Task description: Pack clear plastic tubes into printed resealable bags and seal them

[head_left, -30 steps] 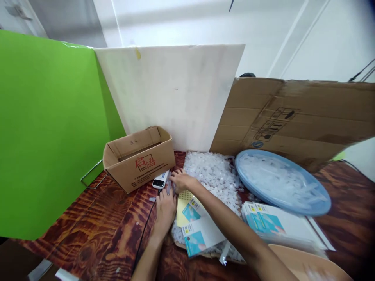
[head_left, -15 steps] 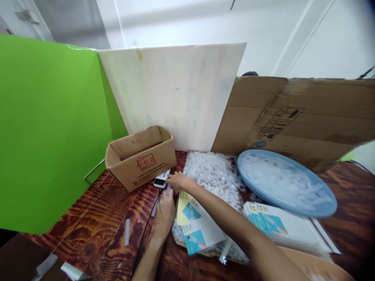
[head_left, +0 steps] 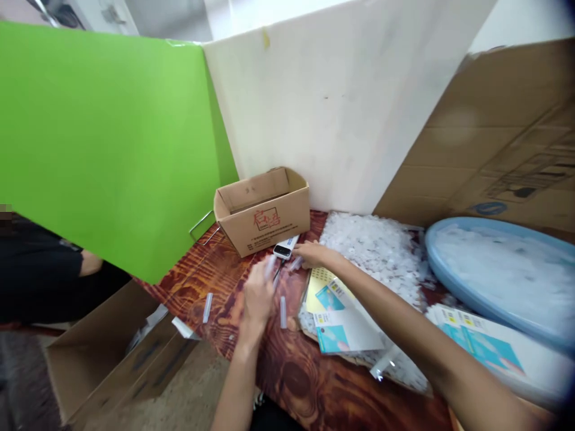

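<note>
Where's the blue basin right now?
In the head view, the blue basin is at the right edge, in front of the brown cardboard panel and just behind the stacked printed cards.

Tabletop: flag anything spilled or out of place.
One clear strip and another lie loose on the wooden tabletop, while similar-looking pieces are gathered in the blue basin. They look strayed, though possibly set there deliberately.

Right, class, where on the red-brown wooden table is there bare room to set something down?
The table looks bare nearest the person, between the left forearm and blue-and-white card packets, and between the left hand and leftmost clear plastic strip. Crowded: around the right hand and white device, and rightward, with clear plastic pieces.
</note>
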The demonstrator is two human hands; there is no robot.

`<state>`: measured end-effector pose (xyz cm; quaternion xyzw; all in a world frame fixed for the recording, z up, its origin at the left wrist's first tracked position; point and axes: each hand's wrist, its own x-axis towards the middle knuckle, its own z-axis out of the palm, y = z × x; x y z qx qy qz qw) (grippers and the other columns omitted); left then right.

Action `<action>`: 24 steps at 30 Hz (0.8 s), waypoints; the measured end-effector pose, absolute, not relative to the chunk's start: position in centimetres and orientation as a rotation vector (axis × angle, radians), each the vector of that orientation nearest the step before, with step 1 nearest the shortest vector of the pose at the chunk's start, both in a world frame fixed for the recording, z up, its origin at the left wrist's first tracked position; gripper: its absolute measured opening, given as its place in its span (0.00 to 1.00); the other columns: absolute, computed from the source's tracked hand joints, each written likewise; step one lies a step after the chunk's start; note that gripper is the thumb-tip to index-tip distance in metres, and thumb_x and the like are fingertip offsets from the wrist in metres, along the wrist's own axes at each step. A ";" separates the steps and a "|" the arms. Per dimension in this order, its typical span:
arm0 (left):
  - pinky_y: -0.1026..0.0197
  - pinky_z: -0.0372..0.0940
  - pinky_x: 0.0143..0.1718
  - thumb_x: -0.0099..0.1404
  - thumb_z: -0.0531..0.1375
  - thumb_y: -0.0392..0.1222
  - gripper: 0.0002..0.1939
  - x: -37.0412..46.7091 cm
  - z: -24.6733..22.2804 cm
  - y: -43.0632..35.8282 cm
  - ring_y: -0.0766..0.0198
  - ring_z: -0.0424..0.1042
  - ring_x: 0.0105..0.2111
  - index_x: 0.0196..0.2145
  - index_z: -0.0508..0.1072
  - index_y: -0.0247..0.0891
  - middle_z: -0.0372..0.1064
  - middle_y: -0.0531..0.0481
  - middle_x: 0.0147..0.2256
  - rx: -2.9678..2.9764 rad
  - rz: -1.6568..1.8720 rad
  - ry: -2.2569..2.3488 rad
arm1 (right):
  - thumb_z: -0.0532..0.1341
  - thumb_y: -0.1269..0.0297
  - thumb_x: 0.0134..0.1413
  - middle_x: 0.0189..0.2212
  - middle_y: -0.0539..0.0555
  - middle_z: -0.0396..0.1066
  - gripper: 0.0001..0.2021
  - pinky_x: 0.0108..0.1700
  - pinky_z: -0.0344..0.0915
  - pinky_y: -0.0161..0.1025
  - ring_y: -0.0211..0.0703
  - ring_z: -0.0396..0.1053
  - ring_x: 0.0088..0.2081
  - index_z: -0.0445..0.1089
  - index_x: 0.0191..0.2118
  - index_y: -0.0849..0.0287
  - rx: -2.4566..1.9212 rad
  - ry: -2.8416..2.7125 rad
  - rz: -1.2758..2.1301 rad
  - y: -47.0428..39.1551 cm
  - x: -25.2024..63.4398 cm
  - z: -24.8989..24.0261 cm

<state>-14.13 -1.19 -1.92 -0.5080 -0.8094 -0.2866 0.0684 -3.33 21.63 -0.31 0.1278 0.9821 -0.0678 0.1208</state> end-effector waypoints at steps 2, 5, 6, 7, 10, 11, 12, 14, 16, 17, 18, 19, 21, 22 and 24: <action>0.53 0.66 0.52 0.76 0.46 0.39 0.21 -17.9 -1.7 -5.1 0.54 0.71 0.51 0.63 0.62 0.40 0.69 0.40 0.54 -1.119 -0.761 -2.438 | 0.65 0.71 0.51 0.55 0.61 0.69 0.23 0.51 0.65 0.56 0.61 0.68 0.54 0.71 0.54 0.51 0.388 2.904 -0.161 21.3 -3.3 -1.1; 0.55 0.66 0.37 0.76 0.47 0.44 0.21 -22.6 -2.7 -9.7 0.54 0.73 0.36 0.60 0.65 0.36 0.71 0.40 0.45 -0.614 -0.292 -2.603 | 0.61 0.73 0.55 0.54 0.63 0.69 0.21 0.51 0.64 0.58 0.62 0.67 0.54 0.70 0.54 0.53 0.405 2.950 -0.099 20.5 -3.5 -1.9; 0.56 0.65 0.36 0.75 0.48 0.44 0.20 -23.5 -3.3 -10.6 0.54 0.72 0.35 0.58 0.68 0.35 0.71 0.40 0.42 -0.608 -0.249 -2.619 | 0.59 0.74 0.57 0.54 0.64 0.70 0.20 0.50 0.64 0.58 0.62 0.66 0.54 0.70 0.54 0.53 0.407 2.961 -0.080 20.2 -3.6 -2.0; 0.56 0.64 0.35 0.75 0.48 0.43 0.20 -24.1 -3.9 -11.1 0.53 0.71 0.35 0.57 0.69 0.34 0.70 0.40 0.41 -0.624 -0.208 -2.632 | 0.57 0.75 0.59 0.53 0.64 0.70 0.19 0.50 0.64 0.58 0.62 0.66 0.55 0.70 0.54 0.54 0.406 2.969 -0.063 20.0 -3.6 -2.1; 0.57 0.61 0.34 0.74 0.48 0.43 0.20 -24.5 -5.5 -11.5 0.50 0.69 0.38 0.57 0.70 0.36 0.69 0.39 0.41 -0.714 -0.114 -2.624 | 0.53 0.75 0.64 0.53 0.64 0.71 0.18 0.49 0.64 0.58 0.62 0.65 0.55 0.69 0.55 0.54 0.396 2.983 -0.020 19.6 -3.5 -2.2; 0.57 0.61 0.33 0.75 0.47 0.44 0.20 -24.5 -5.8 -11.4 0.50 0.69 0.38 0.56 0.71 0.36 0.68 0.39 0.41 -0.723 -0.064 -2.621 | 0.52 0.75 0.65 0.53 0.64 0.71 0.18 0.49 0.64 0.58 0.61 0.65 0.55 0.68 0.55 0.53 0.393 2.985 -0.007 19.4 -3.4 -2.1; 0.58 0.60 0.32 0.75 0.46 0.45 0.20 -24.6 -6.1 -11.4 0.50 0.68 0.37 0.54 0.72 0.36 0.68 0.38 0.41 -0.729 -0.019 -2.618 | 0.52 0.75 0.65 0.53 0.64 0.71 0.18 0.49 0.65 0.57 0.61 0.65 0.55 0.68 0.56 0.53 0.391 2.985 0.005 19.4 -3.2 -2.0; 0.58 0.59 0.31 0.75 0.46 0.46 0.21 -24.9 -6.5 -11.1 0.51 0.68 0.36 0.50 0.74 0.35 0.67 0.38 0.42 -0.746 0.006 -2.622 | 0.51 0.73 0.67 0.52 0.63 0.71 0.17 0.49 0.65 0.56 0.59 0.65 0.55 0.67 0.56 0.52 0.392 2.988 0.028 19.2 -3.0 -1.9; 0.59 0.59 0.31 0.74 0.48 0.46 0.19 -25.3 -6.5 -10.6 0.53 0.69 0.34 0.49 0.74 0.34 0.68 0.39 0.41 -0.813 -0.069 -2.635 | 0.51 0.73 0.67 0.53 0.62 0.71 0.17 0.49 0.66 0.55 0.58 0.66 0.54 0.67 0.56 0.52 0.396 2.993 0.046 19.2 -2.8 -1.6; 0.59 0.60 0.31 0.74 0.49 0.46 0.18 -25.3 -6.3 -10.1 0.55 0.70 0.34 0.49 0.74 0.34 0.68 0.40 0.41 -0.866 -0.154 -2.640 | 0.52 0.73 0.67 0.53 0.62 0.71 0.17 0.49 0.66 0.55 0.57 0.66 0.54 0.67 0.56 0.52 0.398 2.997 0.052 19.1 -2.7 -1.5; 0.59 0.62 0.32 0.73 0.50 0.46 0.17 -25.2 -6.1 -9.6 0.55 0.71 0.34 0.49 0.74 0.35 0.69 0.40 0.41 -0.930 -0.273 -2.637 | 0.53 0.74 0.66 0.53 0.62 0.71 0.16 0.48 0.67 0.54 0.57 0.66 0.53 0.67 0.55 0.53 0.399 3.003 0.056 19.1 -2.7 -1.3; 0.59 0.64 0.35 0.73 0.52 0.46 0.16 -24.8 -5.8 -9.2 0.55 0.72 0.35 0.48 0.74 0.36 0.70 0.41 0.42 -0.998 -0.415 -2.621 | 0.54 0.74 0.65 0.52 0.62 0.71 0.16 0.47 0.67 0.52 0.56 0.67 0.52 0.67 0.55 0.53 0.403 3.011 0.058 19.0 -2.6 -1.1; 0.58 0.66 0.40 0.72 0.53 0.47 0.14 -23.2 -5.4 -8.5 0.55 0.73 0.40 0.45 0.74 0.38 0.72 0.43 0.43 -1.101 -0.715 -2.536 | 0.56 0.76 0.63 0.50 0.62 0.72 0.16 0.46 0.68 0.49 0.55 0.68 0.50 0.68 0.53 0.56 0.429 3.035 0.063 18.7 -2.4 -0.5; 0.57 0.67 0.43 0.72 0.54 0.47 0.13 -22.0 -5.3 -8.4 0.54 0.74 0.42 0.45 0.74 0.39 0.72 0.44 0.44 -1.119 -0.833 -2.480 | 0.56 0.76 0.63 0.49 0.62 0.72 0.15 0.46 0.67 0.47 0.54 0.68 0.49 0.69 0.52 0.57 0.451 3.052 0.069 18.5 -2.2 -0.1; 0.56 0.67 0.44 0.73 0.53 0.47 0.13 -19.5 -5.7 -8.7 0.53 0.74 0.45 0.47 0.74 0.42 0.72 0.44 0.46 -1.125 -0.930 -2.393 | 0.55 0.77 0.63 0.47 0.62 0.73 0.13 0.45 0.67 0.45 0.53 0.69 0.48 0.70 0.50 0.60 0.514 3.095 0.090 18.1 -1.5 1.3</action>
